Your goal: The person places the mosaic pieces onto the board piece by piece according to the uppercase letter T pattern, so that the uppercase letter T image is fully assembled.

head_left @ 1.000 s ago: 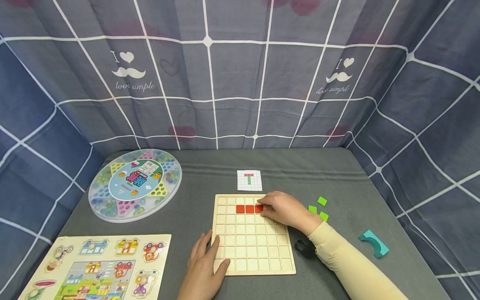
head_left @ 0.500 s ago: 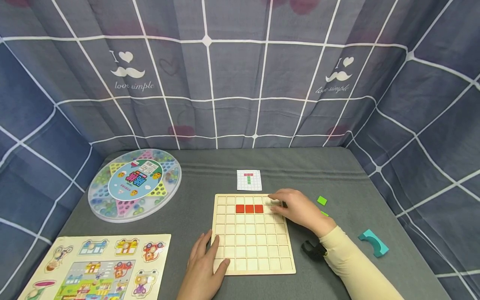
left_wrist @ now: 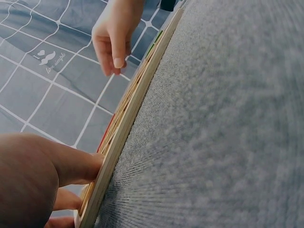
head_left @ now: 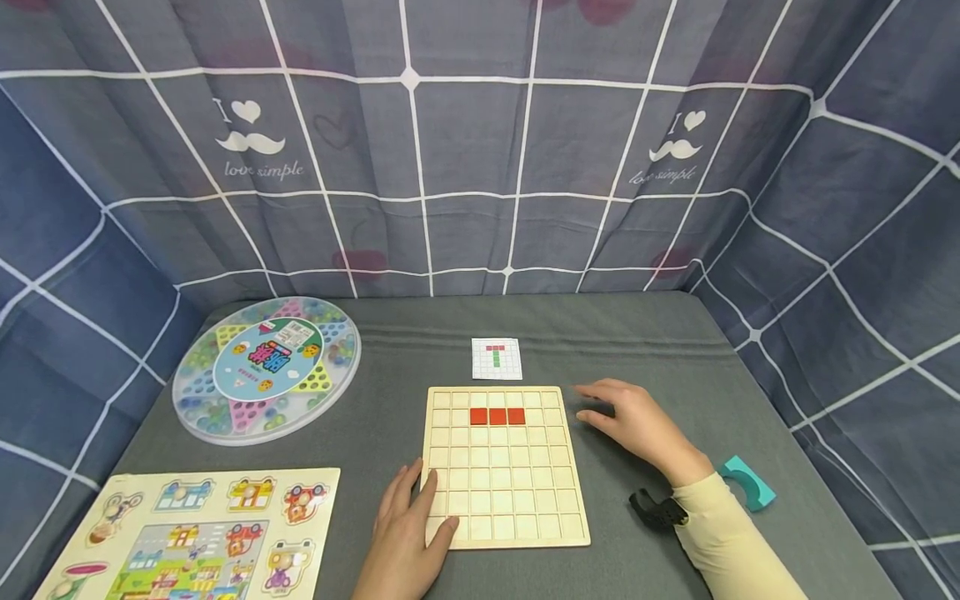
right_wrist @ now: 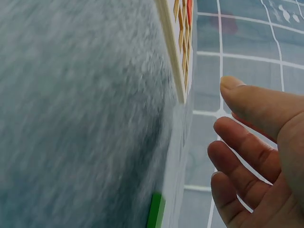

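A pale wooden grid board (head_left: pixel 502 479) lies on the grey cloth, with three red square tiles (head_left: pixel 497 416) side by side in its second row from the far edge. My left hand (head_left: pixel 408 533) rests along the board's left side, thumb and fingers at the edge; the left wrist view shows the thumb (left_wrist: pixel 78 164) on the rim. Off the board's right side, my right hand (head_left: pixel 637 425) hovers with thumb and fingers apart and nothing between them. Under it, the right wrist view catches a green tile (right_wrist: pixel 156 211) on the cloth; in the head view the hand hides the green tiles.
Behind the board lies a small pattern card (head_left: pixel 496 359) with a red and green T. A teal arch block (head_left: pixel 750 483) sits beside the right sleeve. At left are a round marble game board (head_left: pixel 266 371) and a vehicle picture puzzle (head_left: pixel 202 533).
My right hand has let go of the third red tile, which stays in its row, and has moved right, off the board and over the green tiles. My left hand has stayed in place.
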Motion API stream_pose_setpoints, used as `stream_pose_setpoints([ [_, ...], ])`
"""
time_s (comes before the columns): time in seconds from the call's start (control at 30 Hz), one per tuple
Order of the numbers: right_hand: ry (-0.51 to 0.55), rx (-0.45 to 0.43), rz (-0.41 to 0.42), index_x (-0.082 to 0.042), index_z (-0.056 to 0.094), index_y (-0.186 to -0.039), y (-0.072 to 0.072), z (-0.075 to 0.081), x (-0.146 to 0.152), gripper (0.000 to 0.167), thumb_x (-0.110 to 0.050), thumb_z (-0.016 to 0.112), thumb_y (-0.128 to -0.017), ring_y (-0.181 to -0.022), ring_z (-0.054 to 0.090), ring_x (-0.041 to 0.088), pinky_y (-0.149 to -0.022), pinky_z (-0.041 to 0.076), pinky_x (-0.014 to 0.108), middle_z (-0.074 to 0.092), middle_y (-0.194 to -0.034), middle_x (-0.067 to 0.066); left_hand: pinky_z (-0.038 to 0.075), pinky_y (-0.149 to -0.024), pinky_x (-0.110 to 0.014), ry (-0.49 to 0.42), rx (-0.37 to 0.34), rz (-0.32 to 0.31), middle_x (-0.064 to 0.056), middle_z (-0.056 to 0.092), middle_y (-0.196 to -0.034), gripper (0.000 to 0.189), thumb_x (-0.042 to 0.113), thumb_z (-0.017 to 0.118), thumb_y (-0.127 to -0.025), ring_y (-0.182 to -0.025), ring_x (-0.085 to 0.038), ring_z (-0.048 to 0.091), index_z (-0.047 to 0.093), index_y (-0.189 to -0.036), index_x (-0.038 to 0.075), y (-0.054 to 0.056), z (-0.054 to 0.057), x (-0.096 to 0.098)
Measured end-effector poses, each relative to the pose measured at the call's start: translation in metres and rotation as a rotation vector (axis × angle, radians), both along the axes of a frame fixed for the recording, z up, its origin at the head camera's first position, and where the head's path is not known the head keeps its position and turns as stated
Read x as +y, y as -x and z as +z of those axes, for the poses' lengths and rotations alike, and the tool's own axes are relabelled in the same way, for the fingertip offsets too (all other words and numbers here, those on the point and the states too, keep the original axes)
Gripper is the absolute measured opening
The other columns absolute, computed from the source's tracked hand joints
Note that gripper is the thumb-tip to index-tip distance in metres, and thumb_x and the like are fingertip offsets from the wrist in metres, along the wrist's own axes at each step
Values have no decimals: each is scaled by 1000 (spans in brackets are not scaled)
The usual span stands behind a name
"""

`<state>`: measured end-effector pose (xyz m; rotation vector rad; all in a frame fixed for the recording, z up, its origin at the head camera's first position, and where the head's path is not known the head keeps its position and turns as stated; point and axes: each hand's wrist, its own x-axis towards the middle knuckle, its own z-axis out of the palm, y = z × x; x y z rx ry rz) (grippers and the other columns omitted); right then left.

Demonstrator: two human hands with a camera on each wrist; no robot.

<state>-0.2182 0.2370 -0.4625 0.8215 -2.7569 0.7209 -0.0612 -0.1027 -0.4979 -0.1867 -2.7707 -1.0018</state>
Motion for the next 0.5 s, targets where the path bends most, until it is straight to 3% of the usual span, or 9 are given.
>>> stream_pose_setpoints([
  [0.5,51,-18,-151,-10,69,-125,-11,-7,36,43,-26,79,-87,-108,63,29,-89,50,48,67,-118,5,32,-100,-68,6,-54,-1,-24,38,-149,62,27,77,-86,-138,-48,28,57,-134,-6,2,2,1],
])
